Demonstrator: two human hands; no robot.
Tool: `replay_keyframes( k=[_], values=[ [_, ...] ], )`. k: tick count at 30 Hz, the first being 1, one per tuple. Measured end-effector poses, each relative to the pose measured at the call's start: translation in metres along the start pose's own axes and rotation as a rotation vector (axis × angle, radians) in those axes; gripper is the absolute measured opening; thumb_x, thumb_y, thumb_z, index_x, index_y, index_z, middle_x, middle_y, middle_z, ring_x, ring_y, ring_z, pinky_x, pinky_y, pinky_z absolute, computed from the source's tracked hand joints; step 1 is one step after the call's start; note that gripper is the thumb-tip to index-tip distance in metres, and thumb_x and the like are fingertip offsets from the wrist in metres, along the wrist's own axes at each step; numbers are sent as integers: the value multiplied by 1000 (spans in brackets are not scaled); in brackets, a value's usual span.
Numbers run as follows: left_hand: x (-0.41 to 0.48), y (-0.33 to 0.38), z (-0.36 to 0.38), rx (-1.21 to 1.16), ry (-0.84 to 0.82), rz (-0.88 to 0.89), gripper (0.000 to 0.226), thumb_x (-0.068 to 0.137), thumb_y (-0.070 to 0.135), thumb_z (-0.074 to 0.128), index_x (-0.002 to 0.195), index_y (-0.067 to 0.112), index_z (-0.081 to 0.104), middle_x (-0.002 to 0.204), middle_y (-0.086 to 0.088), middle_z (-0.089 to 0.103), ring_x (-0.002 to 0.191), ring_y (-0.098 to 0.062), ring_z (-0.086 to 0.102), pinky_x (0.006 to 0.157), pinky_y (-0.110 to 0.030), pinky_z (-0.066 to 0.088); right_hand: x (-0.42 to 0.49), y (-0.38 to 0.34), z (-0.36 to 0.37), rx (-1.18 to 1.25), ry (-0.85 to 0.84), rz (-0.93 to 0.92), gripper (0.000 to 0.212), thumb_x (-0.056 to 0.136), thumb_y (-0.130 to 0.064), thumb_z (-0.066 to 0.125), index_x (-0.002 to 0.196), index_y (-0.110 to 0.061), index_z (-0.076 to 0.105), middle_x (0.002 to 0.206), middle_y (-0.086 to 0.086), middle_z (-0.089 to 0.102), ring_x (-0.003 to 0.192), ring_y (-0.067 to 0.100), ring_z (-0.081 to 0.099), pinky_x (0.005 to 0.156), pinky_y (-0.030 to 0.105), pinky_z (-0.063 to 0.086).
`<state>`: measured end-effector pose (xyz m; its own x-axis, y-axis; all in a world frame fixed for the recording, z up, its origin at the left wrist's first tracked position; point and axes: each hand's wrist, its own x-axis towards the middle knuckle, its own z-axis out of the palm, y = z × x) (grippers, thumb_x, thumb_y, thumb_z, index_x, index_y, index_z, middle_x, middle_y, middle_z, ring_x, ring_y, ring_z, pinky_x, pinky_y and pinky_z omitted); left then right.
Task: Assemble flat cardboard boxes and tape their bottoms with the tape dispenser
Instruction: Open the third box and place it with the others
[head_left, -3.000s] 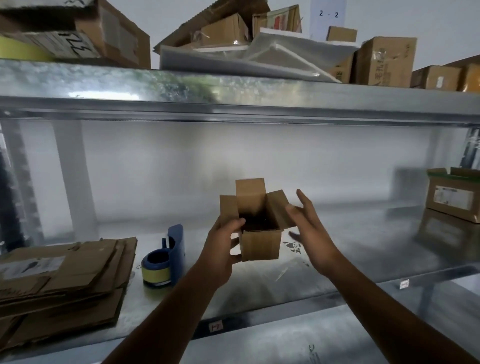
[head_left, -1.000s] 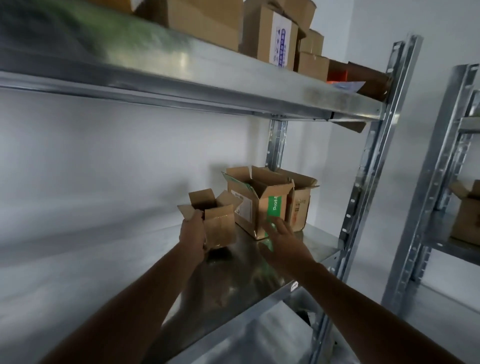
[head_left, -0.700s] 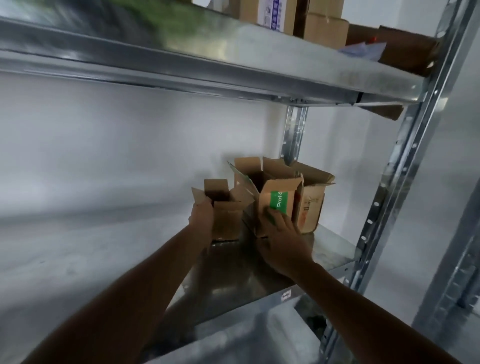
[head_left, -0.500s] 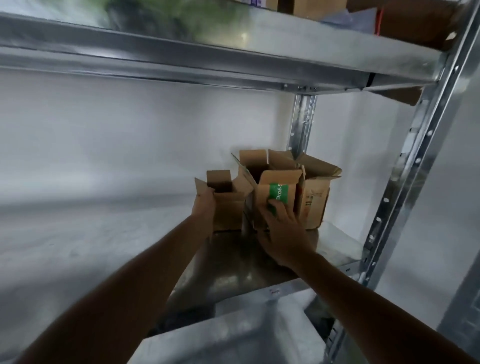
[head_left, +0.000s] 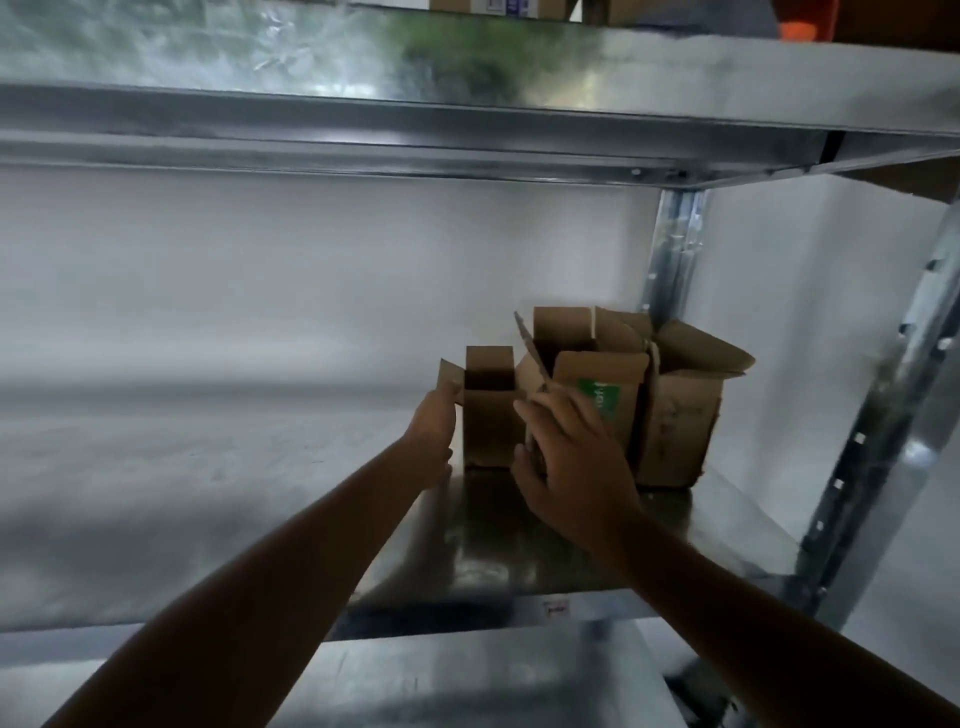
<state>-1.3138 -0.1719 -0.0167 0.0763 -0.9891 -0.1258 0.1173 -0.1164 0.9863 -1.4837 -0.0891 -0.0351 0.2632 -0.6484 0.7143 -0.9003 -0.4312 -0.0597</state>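
Observation:
A small assembled cardboard box (head_left: 491, 431) stands upright on the metal shelf (head_left: 519, 561), its top flaps open. My left hand (head_left: 431, 441) holds its left side, thumb up by the left flap. Right beside it stands a larger open box with a green label (head_left: 608, 400). My right hand (head_left: 569, 462) lies with fingers spread and straight against that box's front, its thumb near the small box's lower right corner. The tape dispenser and the flat cardboard are out of view.
A third open cardboard box (head_left: 680, 421) stands at the shelf's right end, against the green-labelled one. Steel uprights (head_left: 883, 415) close off the right side. The upper shelf (head_left: 415, 119) hangs low overhead. A lower shelf level (head_left: 467, 675) shows below.
I have turned right along the shelf, and my left hand carried the small box and set it beside the green-labelled box. My right hand moved onto that larger box's front.

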Motion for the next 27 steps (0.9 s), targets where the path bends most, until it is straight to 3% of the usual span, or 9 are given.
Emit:
replay_keyframes(
  k=[3, 6, 10, 12, 15, 19, 27],
  values=[
    [-6, 2, -28, 214, 63, 200, 35, 108, 46, 36, 126, 24, 56, 115, 7, 51, 103, -12, 48, 95, -34, 33, 17, -25, 4, 63, 86, -125, 48, 96, -35, 49, 137, -12, 58, 143, 8, 56, 141, 25, 40, 118, 41, 30],
    [-20, 4, -74, 508, 148, 366, 39, 109, 43, 32, 114, 15, 60, 112, -1, 56, 103, -21, 52, 80, -35, 42, 34, -54, 19, 92, 16, -186, 54, 97, -38, 48, 142, -10, 55, 151, 10, 50, 147, 27, 34, 123, 42, 21],
    [-34, 6, -152, 726, 258, 419, 50, 108, 42, 40, 116, -2, 62, 132, -29, 58, 125, -46, 52, 103, -52, 43, 49, -102, 46, 157, -99, -195, 59, 100, -45, 42, 151, -16, 46, 161, 5, 38, 153, 24, 23, 125, 42, 11],
    [-44, 5, -193, 913, 355, 449, 48, 105, 48, 44, 129, 13, 65, 146, -19, 53, 138, -37, 44, 114, -52, 36, 57, -132, 58, 193, -157, -208, 60, 101, -48, 39, 153, -18, 41, 163, 4, 32, 154, 23, 20, 125, 42, 8],
    [-64, 1, -256, 1172, 464, 447, 54, 101, 62, 39, 146, 36, 51, 163, 0, 33, 153, -27, 19, 123, -55, 19, 69, -182, 71, 218, -215, -244, 59, 103, -49, 38, 155, -21, 38, 164, 2, 30, 154, 22, 19, 125, 43, 11],
    [-101, 5, -337, 1280, 509, 400, 56, 98, 68, 38, 149, 45, 42, 168, 6, 17, 157, -26, 0, 123, -59, 4, 83, -262, 82, 275, -281, -267, 58, 104, -49, 36, 156, -23, 34, 166, -1, 26, 155, 20, 14, 126, 44, 12],
    [-201, 21, -515, 1293, 709, 393, 56, 96, 69, 42, 148, 46, 44, 168, 7, 13, 156, -27, 0, 122, -61, 4, 91, -465, 89, 423, -317, -371, 57, 104, -48, 40, 155, -23, 37, 164, -2, 30, 153, 19, 18, 123, 44, 17]
  ],
)
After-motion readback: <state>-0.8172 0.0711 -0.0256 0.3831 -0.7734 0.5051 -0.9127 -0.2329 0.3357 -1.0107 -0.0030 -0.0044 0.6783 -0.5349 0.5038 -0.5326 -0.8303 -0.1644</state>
